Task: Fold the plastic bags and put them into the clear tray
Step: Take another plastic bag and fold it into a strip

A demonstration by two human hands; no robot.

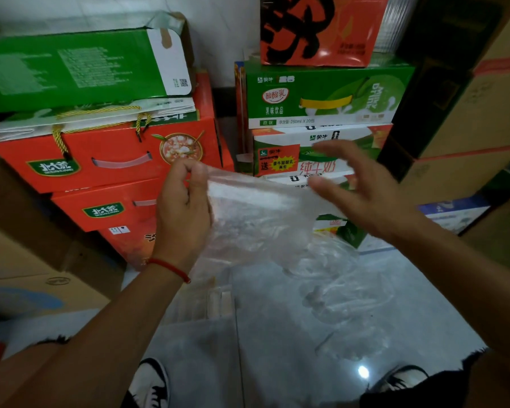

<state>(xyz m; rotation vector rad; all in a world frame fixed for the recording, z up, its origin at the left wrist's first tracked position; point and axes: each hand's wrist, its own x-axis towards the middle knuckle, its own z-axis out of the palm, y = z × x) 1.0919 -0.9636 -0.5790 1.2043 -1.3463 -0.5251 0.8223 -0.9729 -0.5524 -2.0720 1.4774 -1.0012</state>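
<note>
Left hand (183,201) pinches top corner of clear plastic bag (256,219), thumb and curled fingers clamped on film. Right hand (362,189) fingers spread, loose, blurred; against bag's far edge, firm grip not evident. Bag held in air above tiled floor (277,363), in front of stacked cartons. More crumpled bags (345,290) on floor below. Clear tray (200,304) faint, near left wrist; contents unreadable.

Risks: slick film slips from single pinch; fold goes crooked; bag drops onto floor pile.

Writing: green carton (327,95) "250ml X 20"; orange carton (106,154) green logo, blurred.

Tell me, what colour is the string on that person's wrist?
Red. The string circles the left wrist, seen clearly in the head view.
</note>
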